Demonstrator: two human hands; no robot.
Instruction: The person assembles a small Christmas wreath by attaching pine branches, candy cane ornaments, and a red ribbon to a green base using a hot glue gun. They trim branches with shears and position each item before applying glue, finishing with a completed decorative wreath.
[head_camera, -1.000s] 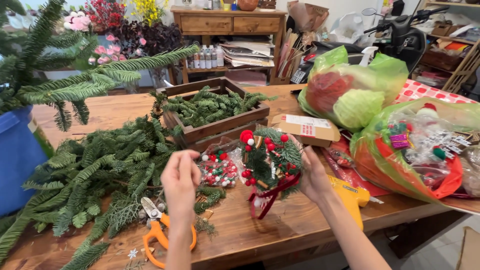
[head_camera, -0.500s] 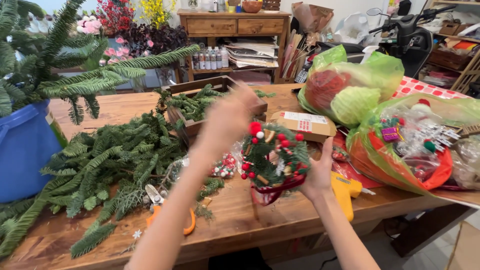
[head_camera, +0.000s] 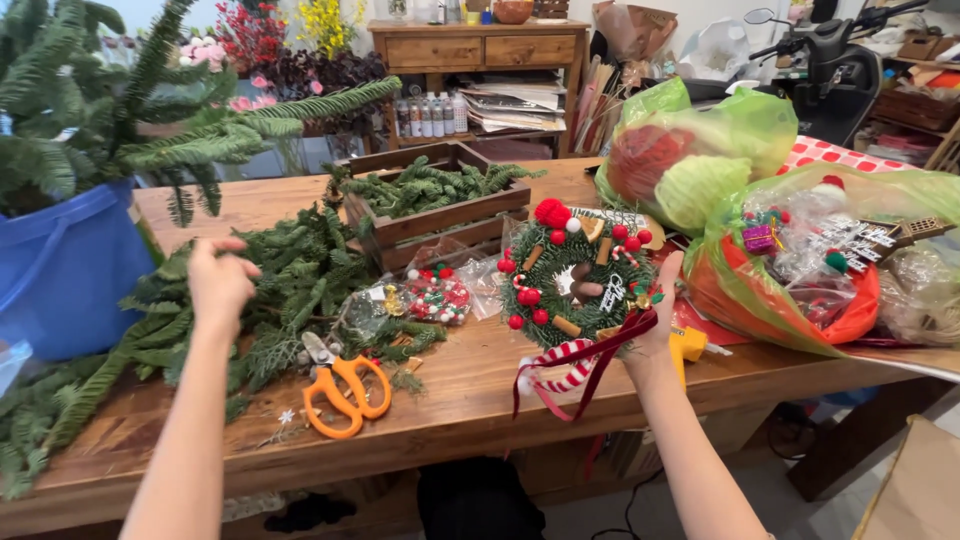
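Your right hand (head_camera: 655, 335) grips the decorated wreath (head_camera: 575, 285) upright at centre frame, berries and ribbon already attached. Your left hand (head_camera: 218, 280), fingers loosely curled and empty, reaches over the fir cuttings (head_camera: 290, 270) at left.

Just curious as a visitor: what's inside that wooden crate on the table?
The wooden crate holds cut evergreen sprigs heaped above its rim. Anything beneath them, and the crate's bottom, is covered.

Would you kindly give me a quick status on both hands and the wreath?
Right hand holding small decorated wreath upright above table edge. Left hand on fir cuttings, grip unclear. Orange shears lying between the hands.
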